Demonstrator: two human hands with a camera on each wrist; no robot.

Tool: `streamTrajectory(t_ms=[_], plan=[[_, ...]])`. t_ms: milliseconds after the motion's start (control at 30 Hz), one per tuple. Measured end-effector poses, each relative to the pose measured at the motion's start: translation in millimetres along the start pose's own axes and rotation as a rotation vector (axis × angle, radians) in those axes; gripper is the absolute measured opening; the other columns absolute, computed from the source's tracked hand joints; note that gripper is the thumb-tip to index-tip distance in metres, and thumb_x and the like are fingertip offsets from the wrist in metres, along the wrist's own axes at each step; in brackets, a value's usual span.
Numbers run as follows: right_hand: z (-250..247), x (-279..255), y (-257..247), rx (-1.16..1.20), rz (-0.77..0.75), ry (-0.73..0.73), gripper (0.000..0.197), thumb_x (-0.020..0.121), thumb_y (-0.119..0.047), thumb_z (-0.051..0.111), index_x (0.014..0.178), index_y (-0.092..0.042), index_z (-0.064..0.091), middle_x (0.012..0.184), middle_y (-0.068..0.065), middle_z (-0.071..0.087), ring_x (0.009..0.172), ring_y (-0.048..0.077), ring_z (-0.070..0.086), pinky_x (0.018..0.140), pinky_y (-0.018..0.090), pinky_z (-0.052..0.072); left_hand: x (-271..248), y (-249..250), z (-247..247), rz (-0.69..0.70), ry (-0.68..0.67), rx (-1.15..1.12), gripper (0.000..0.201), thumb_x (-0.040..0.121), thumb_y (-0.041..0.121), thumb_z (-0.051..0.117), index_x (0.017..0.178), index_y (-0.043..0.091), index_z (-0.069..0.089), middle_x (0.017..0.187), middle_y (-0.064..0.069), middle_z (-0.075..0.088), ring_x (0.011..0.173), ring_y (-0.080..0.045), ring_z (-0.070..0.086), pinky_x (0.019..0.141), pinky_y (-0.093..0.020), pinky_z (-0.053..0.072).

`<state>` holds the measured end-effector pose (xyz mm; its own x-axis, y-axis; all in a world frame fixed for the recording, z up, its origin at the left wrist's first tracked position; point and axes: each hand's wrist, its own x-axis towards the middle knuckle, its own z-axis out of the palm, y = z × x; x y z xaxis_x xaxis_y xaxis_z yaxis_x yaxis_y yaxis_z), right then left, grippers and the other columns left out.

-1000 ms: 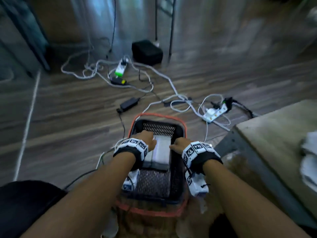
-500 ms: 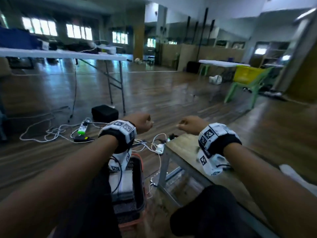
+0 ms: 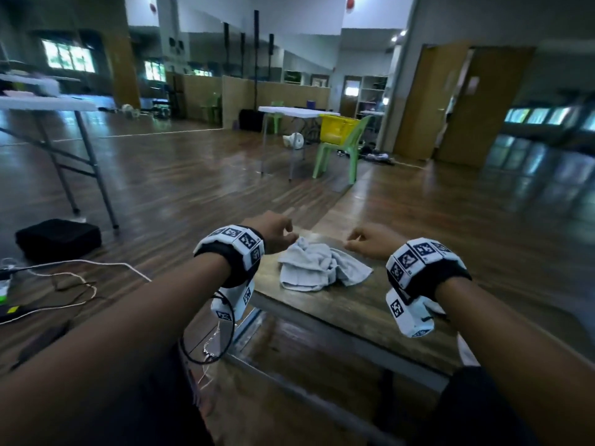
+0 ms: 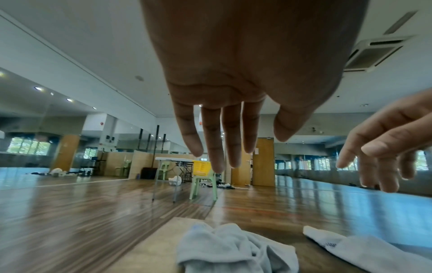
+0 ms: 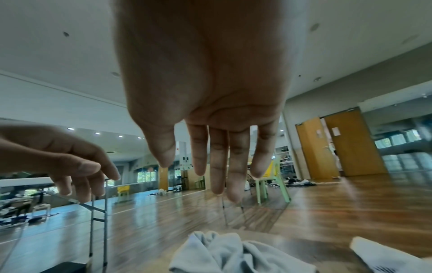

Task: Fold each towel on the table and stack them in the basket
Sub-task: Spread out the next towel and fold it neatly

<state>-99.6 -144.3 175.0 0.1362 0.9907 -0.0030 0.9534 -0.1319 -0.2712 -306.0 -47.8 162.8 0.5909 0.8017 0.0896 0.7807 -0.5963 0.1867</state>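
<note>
Both hands have left the basket, now out of view. Left hand (image 3: 273,231) and right hand (image 3: 370,241) hover empty, fingers loosely extended, above a crumpled towel (image 3: 317,268) on the table (image 3: 338,309); another towel (image 4: 364,247) lies beyond the right hand. Judged: next fold starting.

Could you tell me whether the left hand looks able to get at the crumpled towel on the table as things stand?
Probably yes. The left hand hovers open above the towel, nothing lies between them, and the right hand is off to the other side.
</note>
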Motion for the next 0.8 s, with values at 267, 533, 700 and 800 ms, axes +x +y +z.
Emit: streamTrajectory(t_ms=[267, 533, 700, 800], plan=[[42, 3, 64, -0.004, 0.164, -0.091, 0.034, 0.092, -0.040, 0.051, 0.109, -0.014, 0.066, 0.115, 0.004, 0.065, 0.103, 0.022, 0.060, 0.085, 0.033, 0.048, 52, 28, 69, 0.120, -0.115, -0.008, 0.038, 0.092, 0.044, 0.044, 0.118, 0.020, 0.057, 0.120, -0.006, 0.061, 0.109, -0.025, 0.055, 0.087, -0.032, 0.043], [95, 51, 90, -0.073, 0.172, -0.148, 0.031, 0.087, -0.045, 0.051, 0.098, -0.022, 0.069, 0.096, 0.000, 0.070, 0.092, 0.020, 0.063, 0.081, 0.029, 0.048, 107, 14, 144, 0.129, -0.165, 0.103, 0.031, 0.093, 0.034, 0.044, 0.107, 0.012, 0.060, 0.111, -0.008, 0.063, 0.099, -0.028, 0.058, 0.078, -0.031, 0.047], [123, 97, 87, -0.060, 0.148, -0.181, 0.027, 0.090, -0.034, 0.051, 0.105, -0.015, 0.065, 0.109, 0.005, 0.067, 0.102, 0.024, 0.060, 0.082, 0.035, 0.050, 143, -2, 177, 0.062, -0.115, 0.121, 0.030, 0.090, 0.029, 0.046, 0.117, 0.021, 0.057, 0.124, -0.004, 0.055, 0.113, -0.025, 0.053, 0.091, -0.039, 0.043], [142, 129, 86, -0.083, 0.123, -0.163, 0.029, 0.085, -0.041, 0.052, 0.108, -0.025, 0.060, 0.113, 0.002, 0.064, 0.100, 0.024, 0.060, 0.075, 0.033, 0.048, 162, -9, 194, 0.061, -0.092, 0.084, 0.033, 0.088, 0.031, 0.050, 0.121, 0.029, 0.053, 0.126, -0.002, 0.052, 0.116, -0.024, 0.050, 0.092, -0.041, 0.041]])
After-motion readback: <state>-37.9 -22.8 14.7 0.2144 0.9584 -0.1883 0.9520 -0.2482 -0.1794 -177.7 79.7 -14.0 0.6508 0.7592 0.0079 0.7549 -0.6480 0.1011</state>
